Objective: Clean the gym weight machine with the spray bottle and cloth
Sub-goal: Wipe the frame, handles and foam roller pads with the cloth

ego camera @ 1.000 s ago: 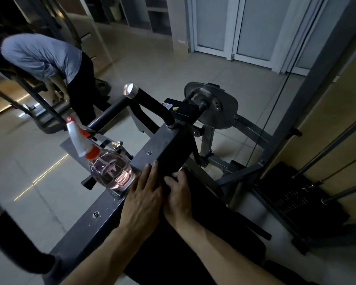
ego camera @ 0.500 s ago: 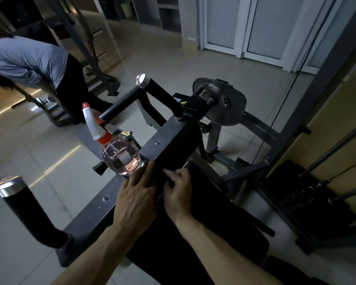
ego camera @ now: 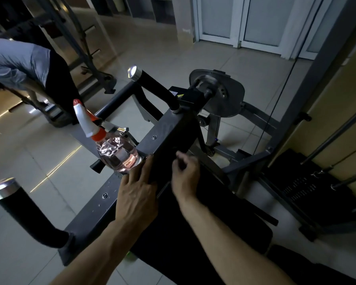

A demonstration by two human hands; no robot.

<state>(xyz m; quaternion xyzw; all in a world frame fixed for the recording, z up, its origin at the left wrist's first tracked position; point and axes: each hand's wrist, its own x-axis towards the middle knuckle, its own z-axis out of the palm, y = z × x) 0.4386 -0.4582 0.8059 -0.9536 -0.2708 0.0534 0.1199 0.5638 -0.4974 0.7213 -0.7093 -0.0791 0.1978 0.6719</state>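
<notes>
Head view: left hand [ego camera: 137,194] flat on bar [ego camera: 164,136], fingers straight, tips just beside bottle [ego camera: 119,155]. Bottle stands against bar's left side, pink liquid inside. Right hand [ego camera: 185,173] blurred at bar's near edge, fingers curled; can't tell if holding anything.

Both your forearms [ego camera: 230,237] are bare skin right to the bottom edge of the shot. Your left hand [ego camera: 136,194] and right hand [ego camera: 185,173] are bare as well, with tendons and veins showing on the back of the left; the right's kinda motion-blurred.
</notes>
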